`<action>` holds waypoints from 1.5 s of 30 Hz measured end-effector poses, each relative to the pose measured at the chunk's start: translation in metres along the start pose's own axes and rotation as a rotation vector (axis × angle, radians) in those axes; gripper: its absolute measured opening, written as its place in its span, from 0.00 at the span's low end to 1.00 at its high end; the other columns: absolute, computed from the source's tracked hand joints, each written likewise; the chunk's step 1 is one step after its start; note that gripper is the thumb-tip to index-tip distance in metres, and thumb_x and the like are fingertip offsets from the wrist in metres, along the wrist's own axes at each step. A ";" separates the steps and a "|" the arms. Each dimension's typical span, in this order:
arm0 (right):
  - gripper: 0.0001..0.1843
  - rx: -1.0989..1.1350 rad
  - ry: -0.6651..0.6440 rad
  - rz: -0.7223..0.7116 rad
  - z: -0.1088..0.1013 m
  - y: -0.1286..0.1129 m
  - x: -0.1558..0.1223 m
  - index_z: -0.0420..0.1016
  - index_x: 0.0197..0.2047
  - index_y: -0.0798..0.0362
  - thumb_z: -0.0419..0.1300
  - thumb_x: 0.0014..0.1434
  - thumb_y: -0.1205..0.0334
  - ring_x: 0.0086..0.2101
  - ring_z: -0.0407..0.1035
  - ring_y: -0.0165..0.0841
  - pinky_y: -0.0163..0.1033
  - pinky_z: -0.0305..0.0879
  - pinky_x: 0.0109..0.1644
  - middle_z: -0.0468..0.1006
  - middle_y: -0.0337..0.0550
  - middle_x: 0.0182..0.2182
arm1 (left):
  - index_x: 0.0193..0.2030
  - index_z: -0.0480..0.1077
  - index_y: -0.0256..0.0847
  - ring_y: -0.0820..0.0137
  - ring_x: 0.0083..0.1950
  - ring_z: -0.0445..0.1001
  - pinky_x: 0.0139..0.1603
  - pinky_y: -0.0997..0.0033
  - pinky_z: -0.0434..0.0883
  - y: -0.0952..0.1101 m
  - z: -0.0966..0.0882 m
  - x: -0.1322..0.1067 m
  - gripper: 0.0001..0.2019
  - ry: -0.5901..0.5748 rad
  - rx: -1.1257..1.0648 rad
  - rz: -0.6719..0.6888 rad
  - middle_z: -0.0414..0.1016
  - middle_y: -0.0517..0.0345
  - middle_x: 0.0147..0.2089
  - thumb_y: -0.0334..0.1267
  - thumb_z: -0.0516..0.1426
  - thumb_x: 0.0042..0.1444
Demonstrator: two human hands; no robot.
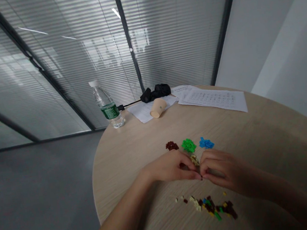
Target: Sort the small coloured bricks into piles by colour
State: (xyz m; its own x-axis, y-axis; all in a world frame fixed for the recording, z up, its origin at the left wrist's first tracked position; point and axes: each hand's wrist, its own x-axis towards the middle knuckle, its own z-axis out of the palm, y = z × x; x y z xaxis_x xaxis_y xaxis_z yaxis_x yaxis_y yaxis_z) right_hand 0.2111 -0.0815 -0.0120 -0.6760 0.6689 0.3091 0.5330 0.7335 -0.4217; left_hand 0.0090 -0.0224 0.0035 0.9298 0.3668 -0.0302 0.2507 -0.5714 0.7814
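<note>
The fingers (208, 171) hide the tiny piece between them, too small to identify.

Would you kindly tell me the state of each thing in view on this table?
Left hand, fingers curled, tips at a small dark brick
Right hand, fingers curled, beside the left fingertips
Water bottle, upright, capped
Paper cup, lying on its side
Papers, lying flat
Green bricks, heaped
Blue bricks, heaped
Brown bricks, heaped
Mixed bricks, scattered

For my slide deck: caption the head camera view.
Left hand and right hand meet over tiny plastic bricks on a round table.
</note>
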 end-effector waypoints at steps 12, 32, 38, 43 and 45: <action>0.07 -0.082 0.219 -0.022 0.004 0.005 -0.001 0.69 0.34 0.54 0.51 0.61 0.70 0.35 0.67 0.33 0.37 0.64 0.40 0.73 0.43 0.31 | 0.29 0.71 0.35 0.77 0.28 0.64 0.30 0.78 0.60 -0.001 -0.003 0.001 0.05 0.111 0.069 -0.037 0.68 0.63 0.27 0.33 0.56 0.54; 0.07 -0.098 0.263 0.043 0.001 0.012 -0.003 0.70 0.32 0.53 0.52 0.60 0.69 0.33 0.68 0.34 0.39 0.65 0.39 0.74 0.43 0.29 | 0.36 0.76 0.47 0.68 0.38 0.71 0.30 0.74 0.61 -0.025 -0.030 -0.017 0.09 0.482 0.819 -0.621 0.74 0.59 0.39 0.39 0.54 0.56; 0.07 -0.101 0.270 0.036 0.002 0.013 -0.003 0.71 0.32 0.53 0.53 0.59 0.69 0.33 0.69 0.33 0.38 0.65 0.39 0.75 0.42 0.29 | 0.37 0.76 0.48 0.68 0.38 0.71 0.31 0.74 0.62 -0.025 -0.029 -0.016 0.08 0.469 0.798 -0.645 0.74 0.59 0.38 0.37 0.56 0.54; 0.08 -0.105 0.273 0.024 0.001 0.011 -0.001 0.70 0.31 0.52 0.53 0.59 0.69 0.32 0.69 0.32 0.37 0.64 0.38 0.75 0.42 0.28 | 0.34 0.76 0.45 0.69 0.37 0.71 0.31 0.74 0.61 -0.025 -0.028 -0.015 0.07 0.499 0.814 -0.644 0.74 0.59 0.37 0.40 0.56 0.55; 0.08 -0.106 0.270 0.024 0.000 0.011 -0.002 0.70 0.31 0.52 0.53 0.59 0.69 0.32 0.69 0.33 0.37 0.65 0.38 0.75 0.41 0.28 | 0.33 0.76 0.45 0.69 0.37 0.71 0.31 0.74 0.61 -0.025 -0.028 -0.015 0.08 0.494 0.818 -0.644 0.74 0.58 0.37 0.40 0.55 0.55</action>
State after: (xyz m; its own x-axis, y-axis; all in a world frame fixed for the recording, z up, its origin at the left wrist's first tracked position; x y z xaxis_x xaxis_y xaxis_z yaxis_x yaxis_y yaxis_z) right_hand 0.2183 -0.0744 -0.0175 -0.5102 0.6834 0.5222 0.6066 0.7163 -0.3448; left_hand -0.0187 0.0069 0.0022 0.4041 0.9078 0.1122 0.9085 -0.4126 0.0661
